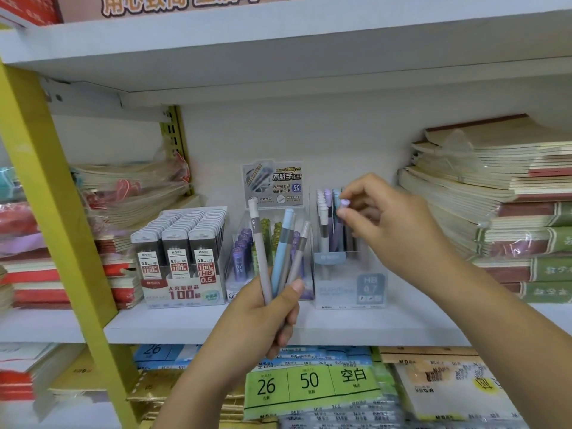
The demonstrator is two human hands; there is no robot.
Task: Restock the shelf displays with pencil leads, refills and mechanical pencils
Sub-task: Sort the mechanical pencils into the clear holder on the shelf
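Observation:
My left hand (272,314) grips a fan of three mechanical pencils (280,249), tips down, in front of the shelf. My right hand (387,224) pinches the purple cap of another mechanical pencil (343,203) standing in the clear HB 0.7 display box (349,283), among several white, purple and blue pencils. Left of it stands a clear box of purple and green lead tubes (240,258) with a grey header card (274,184). Further left is a display of 0.5 HB lead cases (182,252).
The white shelf board (185,323) carries stacks of wrapped notebooks at left (130,193) and right (495,205). A yellow upright (52,212) runs down the left. Loose-leaf paper packs (309,385) fill the shelf below. Another white shelf (278,48) hangs overhead.

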